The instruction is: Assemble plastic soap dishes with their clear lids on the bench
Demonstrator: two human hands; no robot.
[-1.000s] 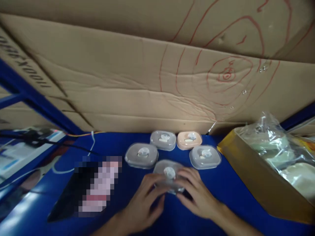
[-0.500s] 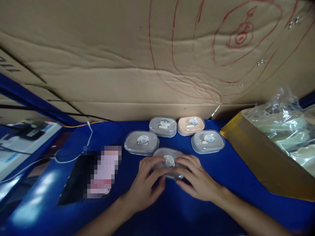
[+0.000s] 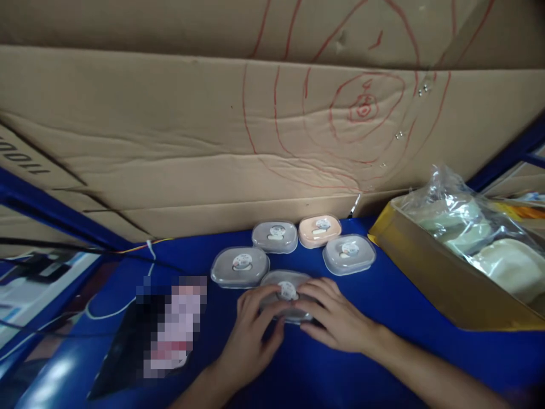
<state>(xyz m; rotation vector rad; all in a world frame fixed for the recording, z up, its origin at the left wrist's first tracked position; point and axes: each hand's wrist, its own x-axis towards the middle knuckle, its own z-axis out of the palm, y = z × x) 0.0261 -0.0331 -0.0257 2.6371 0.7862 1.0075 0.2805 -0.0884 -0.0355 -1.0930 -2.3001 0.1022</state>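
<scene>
A grey lidded plastic box (image 3: 281, 277) with rounded ends and a round white label lies flat on the blue tabletop (image 3: 298, 378). From its left side my left hand (image 3: 255, 321) holds it, fingers over the clear lid and thumb at the near edge. My right hand (image 3: 338, 315) grips the right side in the same way, fingertips close to the label. Beyond them sit similar boxes: grey ones at left (image 3: 225, 267), back (image 3: 261, 236) and right (image 3: 361, 255), plus a peach one (image 3: 309, 230). Fingers cover part of the held box.
To the right stands a cardboard carton (image 3: 430, 272) with pale pieces in clear plastic (image 3: 457, 216). A dark flat object (image 3: 114, 352) with a pixelated area lies left, near a white cable (image 3: 114, 309). A cardboard wall (image 3: 170, 125) with red rings closes off the back.
The camera view has tilted up, so the table and boxes appear lower. Both hands stay on the same box, with little visible change in their hold.
</scene>
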